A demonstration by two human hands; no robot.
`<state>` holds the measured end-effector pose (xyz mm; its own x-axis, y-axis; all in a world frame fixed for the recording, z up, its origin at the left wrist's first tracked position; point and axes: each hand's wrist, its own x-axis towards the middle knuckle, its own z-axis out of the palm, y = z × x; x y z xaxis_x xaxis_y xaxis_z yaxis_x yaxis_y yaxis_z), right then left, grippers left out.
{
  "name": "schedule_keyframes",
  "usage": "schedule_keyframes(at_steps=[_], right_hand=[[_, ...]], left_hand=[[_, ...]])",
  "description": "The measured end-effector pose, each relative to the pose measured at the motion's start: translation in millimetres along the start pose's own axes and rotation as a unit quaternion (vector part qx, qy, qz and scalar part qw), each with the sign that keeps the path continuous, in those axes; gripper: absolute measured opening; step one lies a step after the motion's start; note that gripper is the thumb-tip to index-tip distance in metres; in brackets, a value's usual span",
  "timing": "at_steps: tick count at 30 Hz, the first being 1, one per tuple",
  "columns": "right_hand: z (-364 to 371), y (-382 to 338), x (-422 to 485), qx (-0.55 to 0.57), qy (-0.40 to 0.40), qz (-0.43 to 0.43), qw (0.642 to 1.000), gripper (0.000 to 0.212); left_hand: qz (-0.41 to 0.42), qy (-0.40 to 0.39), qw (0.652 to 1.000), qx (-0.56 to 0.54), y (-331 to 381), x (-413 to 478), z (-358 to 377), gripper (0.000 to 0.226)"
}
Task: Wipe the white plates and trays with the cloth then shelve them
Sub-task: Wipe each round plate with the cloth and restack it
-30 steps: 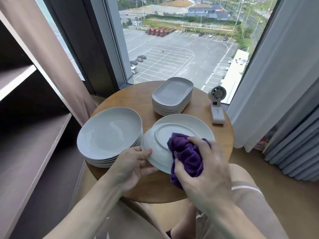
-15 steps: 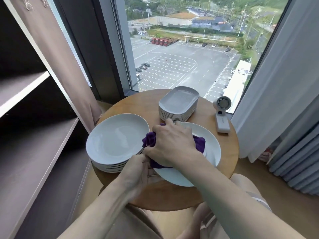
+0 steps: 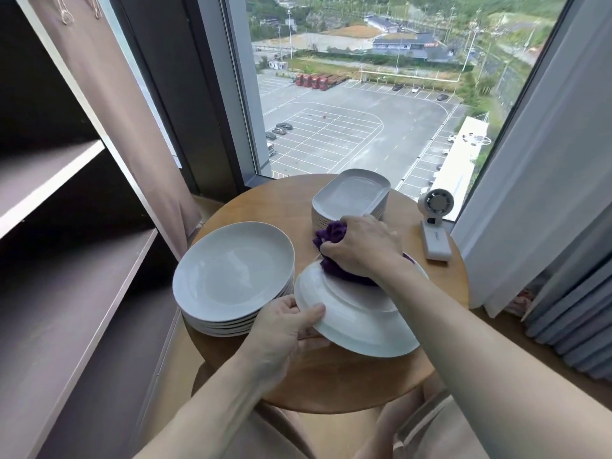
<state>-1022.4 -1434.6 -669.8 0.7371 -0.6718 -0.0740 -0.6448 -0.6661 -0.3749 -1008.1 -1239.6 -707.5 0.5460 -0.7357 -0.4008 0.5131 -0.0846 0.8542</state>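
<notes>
Two stacks, plates and trays, flank the upturned plate.

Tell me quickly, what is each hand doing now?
Left hand: grips the rim of the tilted plate.
Right hand: holds the purple cloth against that plate.

Round wooden tabletop by the window. At 9 o'clock, right at the rim, stack of white round plates. At 12 o'clock, stack of white rectangular trays. At 2 o'clock, small white handheld fan, upright, apart from both stacks.
</notes>
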Motion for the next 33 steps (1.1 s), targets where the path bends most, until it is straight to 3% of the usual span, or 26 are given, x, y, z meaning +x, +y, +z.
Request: schedule_keyframes(at_steps=[14, 24, 30, 33], right_hand=[[-10, 50, -39, -0.035, 0.034, 0.034, 0.998, 0.051], [-13, 20, -80, 0.005, 0.012, -0.032, 0.999, 0.044], [-4, 1, -55, 0.062, -0.004, -0.067, 0.996, 0.046], [0, 9, -38, 0.032, 0.017, -0.049, 0.998, 0.049]], left_hand=[[0.017, 0.010, 0.998, -0.060, -2, -2, 3, 0.042], [0.012, 0.016, 0.999, -0.026, -6, 2, -2, 0.044], [0.016, 0.007, 1.000, -0.015, -6, 4, -4, 0.044], [0.012, 0.006, 1.000, -0.013, -5, 3, -2, 0.044]])
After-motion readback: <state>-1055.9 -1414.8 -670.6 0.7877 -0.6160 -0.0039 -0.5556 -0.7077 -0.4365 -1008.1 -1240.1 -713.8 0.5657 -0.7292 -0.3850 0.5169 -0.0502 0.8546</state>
